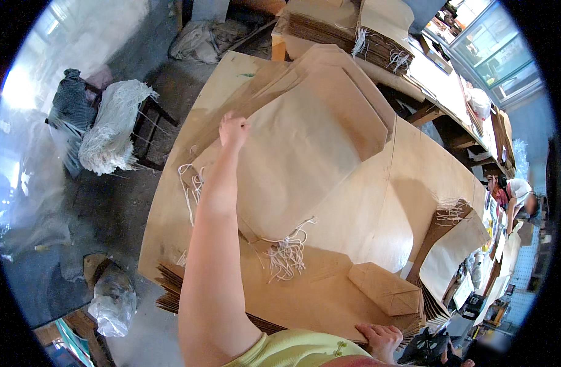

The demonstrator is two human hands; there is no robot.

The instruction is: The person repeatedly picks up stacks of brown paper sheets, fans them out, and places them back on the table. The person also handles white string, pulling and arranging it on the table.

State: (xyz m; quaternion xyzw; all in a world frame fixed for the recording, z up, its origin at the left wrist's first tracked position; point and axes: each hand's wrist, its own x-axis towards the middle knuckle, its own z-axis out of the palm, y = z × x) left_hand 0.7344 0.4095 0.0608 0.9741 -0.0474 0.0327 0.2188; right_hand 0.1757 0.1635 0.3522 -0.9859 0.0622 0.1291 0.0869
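Three stacks of brown paper bags lie on the pale wooden desk [354, 223]: the middle stack [299, 153], fanned out so that several folded bottoms overlap at its far end; the near stack [299, 290], along the edge by the person's body; and the right stack [455, 248], set well apart. Cord handles show in two white tangles by the middle stack, one loose cluster [287, 255] at its near corner and one smaller group [191, 183] at its left side (the strands overlap too much to count singly).

Two hands are at work. The left hand [233, 131] reaches across to the left edge of the middle stack, fingers curled in and nearly closed against the paper; whether they pinch a bag, I cannot tell. The right hand [381, 339] rests at the lower right edge of the near stack, fingers slightly parted over the rim, their grip underneath hidden.

Beyond are two more piles, a left pile [314, 21] and a right pile [384, 18], plus one bundle of white threads [114, 128] and one co-worker [519, 192].
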